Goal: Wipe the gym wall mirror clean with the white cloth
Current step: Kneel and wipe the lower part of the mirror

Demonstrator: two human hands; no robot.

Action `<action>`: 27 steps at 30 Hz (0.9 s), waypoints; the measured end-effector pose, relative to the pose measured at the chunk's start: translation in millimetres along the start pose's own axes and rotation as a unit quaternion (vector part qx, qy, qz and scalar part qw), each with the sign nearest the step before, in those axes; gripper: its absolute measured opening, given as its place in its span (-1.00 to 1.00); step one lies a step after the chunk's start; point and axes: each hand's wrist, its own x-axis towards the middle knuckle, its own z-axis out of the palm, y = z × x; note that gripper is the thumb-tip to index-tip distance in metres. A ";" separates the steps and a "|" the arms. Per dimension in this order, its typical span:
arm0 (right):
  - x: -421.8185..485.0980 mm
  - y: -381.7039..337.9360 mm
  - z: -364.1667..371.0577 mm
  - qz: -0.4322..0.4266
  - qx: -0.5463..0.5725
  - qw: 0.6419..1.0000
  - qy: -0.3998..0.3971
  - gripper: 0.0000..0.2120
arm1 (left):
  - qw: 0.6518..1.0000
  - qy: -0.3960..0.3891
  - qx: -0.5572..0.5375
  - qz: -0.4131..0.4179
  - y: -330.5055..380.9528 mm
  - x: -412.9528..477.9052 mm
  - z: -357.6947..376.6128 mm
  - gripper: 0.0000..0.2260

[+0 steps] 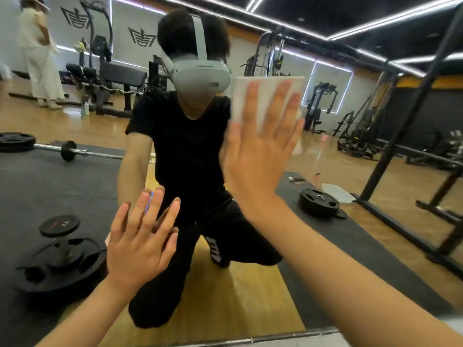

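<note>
Here, right hand (pixel 260 149) flat pressing white cloth (pixel 267 96) on mirror (pixel 75 176), left hand (pixel 142 236) splayed flat, pale tub (pixel 337 192) reflected

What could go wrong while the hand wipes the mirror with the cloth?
1. The bare left hand seems to rest flat on the mirror, so it may leave fresh smudges on glass that should end up clean.
2. The right hand only presses the white cloth flat against the glass without gripping it, so the cloth could slip out and fall.
</note>
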 end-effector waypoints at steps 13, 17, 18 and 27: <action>-72.0 162.7 -22.6 -0.144 -0.068 0.986 -0.050 -0.43 | 1.000 0.011 0.006 0.011 -4.2 -1.4 3.9 -0.42; -86.4 188.6 -24.0 0.041 -0.040 0.998 -0.011 -0.44 | 1.000 0.023 0.008 0.003 0.6 3.8 2.9 -0.41; -88.6 172.6 -18.3 0.097 -0.024 0.995 0.010 -0.46 | 1.000 0.020 0.008 0.003 2.0 5.1 2.1 -0.42; -213.4 114.0 25.0 -0.232 0.031 0.967 -0.099 -0.39 | 0.995 -0.086 0.041 -0.017 5.8 10.4 -23.7 -0.45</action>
